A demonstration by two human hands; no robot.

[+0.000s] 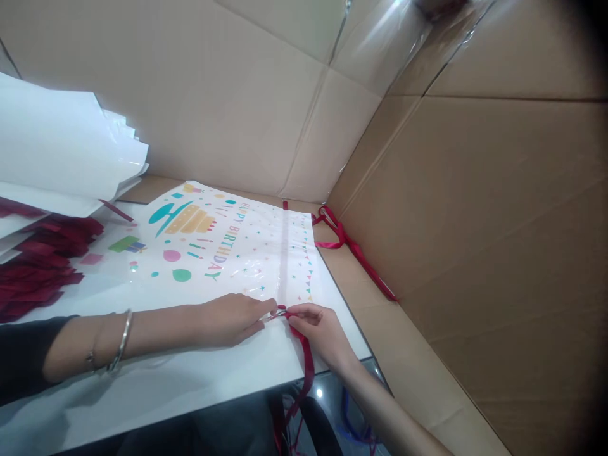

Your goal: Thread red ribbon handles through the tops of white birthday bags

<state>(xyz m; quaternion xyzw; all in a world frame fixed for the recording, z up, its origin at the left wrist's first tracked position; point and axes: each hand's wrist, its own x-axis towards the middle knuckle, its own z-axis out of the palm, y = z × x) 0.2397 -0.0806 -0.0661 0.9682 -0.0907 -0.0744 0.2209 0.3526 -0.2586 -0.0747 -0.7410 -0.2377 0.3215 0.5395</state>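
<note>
A white printed plastic bag [256, 247] lies flat, with a cake, balloons and "HAPPY BIRTHDAY" lettering on it. A pale band runs across it, and a short red tab shows at the band's far end. At the near end, my left hand [240, 320] is closed on a thin silvery metal tool whose kind I cannot make out. My right hand [316, 326] pinches a dark red ribbon [308, 364] right beside the tool's tip. From there the ribbon hangs down over the table's front edge.
Stacked white sheets or bags [61, 145] with many red ribbon ends [42, 259] rise at the left. More red ribbon [365, 263] lies at the right against the cardboard wall [484, 209]. Cardboard also stands behind the white table [190, 386].
</note>
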